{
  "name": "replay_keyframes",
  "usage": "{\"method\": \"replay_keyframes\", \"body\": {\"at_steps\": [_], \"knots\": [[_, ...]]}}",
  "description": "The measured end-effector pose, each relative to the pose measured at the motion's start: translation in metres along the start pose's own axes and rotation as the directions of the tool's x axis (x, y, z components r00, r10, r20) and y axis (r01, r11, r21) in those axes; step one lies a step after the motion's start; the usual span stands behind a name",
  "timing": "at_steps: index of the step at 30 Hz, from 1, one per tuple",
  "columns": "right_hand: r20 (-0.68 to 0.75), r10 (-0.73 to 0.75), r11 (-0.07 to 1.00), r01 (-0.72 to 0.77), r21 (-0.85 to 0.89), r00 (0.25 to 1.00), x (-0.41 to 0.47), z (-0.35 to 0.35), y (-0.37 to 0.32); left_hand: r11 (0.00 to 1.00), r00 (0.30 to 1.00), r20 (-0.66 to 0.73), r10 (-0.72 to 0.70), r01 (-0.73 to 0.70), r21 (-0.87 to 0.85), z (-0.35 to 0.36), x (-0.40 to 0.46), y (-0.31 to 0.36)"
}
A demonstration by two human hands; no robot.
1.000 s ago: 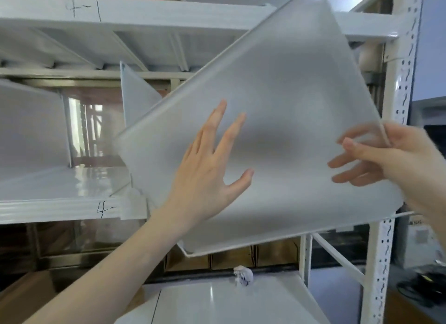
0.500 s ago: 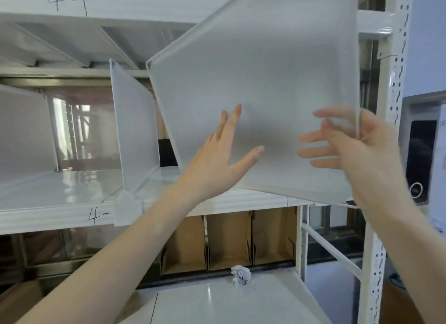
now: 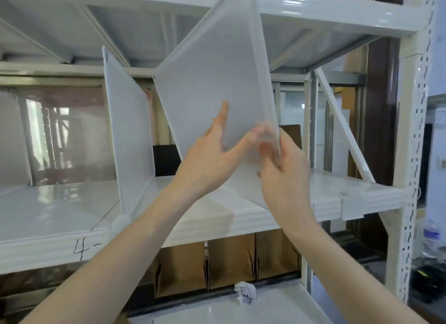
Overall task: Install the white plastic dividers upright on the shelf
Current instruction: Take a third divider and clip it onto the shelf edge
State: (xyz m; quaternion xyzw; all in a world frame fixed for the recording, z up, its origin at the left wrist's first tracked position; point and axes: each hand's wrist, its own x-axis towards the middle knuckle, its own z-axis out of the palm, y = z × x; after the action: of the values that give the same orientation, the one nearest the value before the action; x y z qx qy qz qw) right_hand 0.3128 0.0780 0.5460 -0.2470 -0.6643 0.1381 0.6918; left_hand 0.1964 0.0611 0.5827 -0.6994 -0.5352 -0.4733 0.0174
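A frosted white plastic divider [image 3: 214,82] hangs tilted in the shelf bay, its top leaning right toward the upper shelf beam, its lower corner just above the white shelf [image 3: 253,217]. My left hand [image 3: 212,152] lies flat against its near face, fingers spread. My right hand [image 3: 282,171] grips its front edge near the bottom, fingertips showing blurred through the plastic. Another white divider [image 3: 128,130] stands upright on the shelf to the left, and a third one [image 3: 12,140] shows at the far left edge.
A white upright post [image 3: 410,155] with slots bounds the bay on the right, with a diagonal brace [image 3: 342,128] behind. A white clip [image 3: 350,205] sits on the shelf's front lip at right. Cardboard dividers [image 3: 229,263] fill the level below.
The divider has swung from facing me broadside to nearly edge-on and gone into the bay. My right hand slid down to its lower front edge, close to my left hand.
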Motion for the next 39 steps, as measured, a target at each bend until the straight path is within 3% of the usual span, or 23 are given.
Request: {"method": "replay_keyframes", "body": {"at_steps": [7, 16, 19, 23, 26, 30, 33, 39], "knots": [[0.084, -0.014, 0.999, 0.009, 0.051, 0.996, -0.002, 0.056, 0.014, 0.993, 0.995, -0.010, -0.096, 0.097, 0.067, -0.013, 0.019, -0.018], [0.263, -0.053, 0.996, 0.072, -0.060, 0.963, 0.002, 0.067, 0.036, 0.985, 0.995, -0.007, -0.104, 0.104, 0.136, -0.006, 0.032, -0.036], [0.390, -0.025, 0.978, 0.104, -0.181, 0.921, 0.015, 0.053, 0.040, 0.986, 0.993, -0.013, -0.117, 0.118, 0.122, 0.002, 0.034, -0.036], [0.591, 0.125, 0.893, 0.169, -0.416, 0.797, 0.035, 0.043, 0.049, 0.962, 0.983, -0.102, -0.155, 0.173, 0.210, 0.016, 0.039, -0.027], [0.655, 0.066, 0.916, 0.214, -0.338, 0.752, 0.041, 0.037, 0.058, 0.938, 0.970, -0.150, -0.193, 0.227, 0.263, 0.026, 0.043, -0.017], [0.655, -0.077, 0.934, 0.285, -0.217, 0.752, 0.046, 0.013, 0.071, 0.933, 0.952, -0.261, -0.157, 0.230, 0.276, 0.052, 0.047, 0.001], [0.644, -0.096, 0.949, 0.265, -0.171, 0.759, 0.054, -0.013, 0.083, 0.941, 0.942, -0.311, -0.127, 0.214, 0.262, 0.075, 0.053, 0.020], [0.618, -0.066, 0.953, 0.233, -0.194, 0.784, 0.082, -0.070, 0.115, 0.948, 0.958, -0.280, -0.059, 0.142, 0.286, 0.130, 0.087, 0.054]]}}
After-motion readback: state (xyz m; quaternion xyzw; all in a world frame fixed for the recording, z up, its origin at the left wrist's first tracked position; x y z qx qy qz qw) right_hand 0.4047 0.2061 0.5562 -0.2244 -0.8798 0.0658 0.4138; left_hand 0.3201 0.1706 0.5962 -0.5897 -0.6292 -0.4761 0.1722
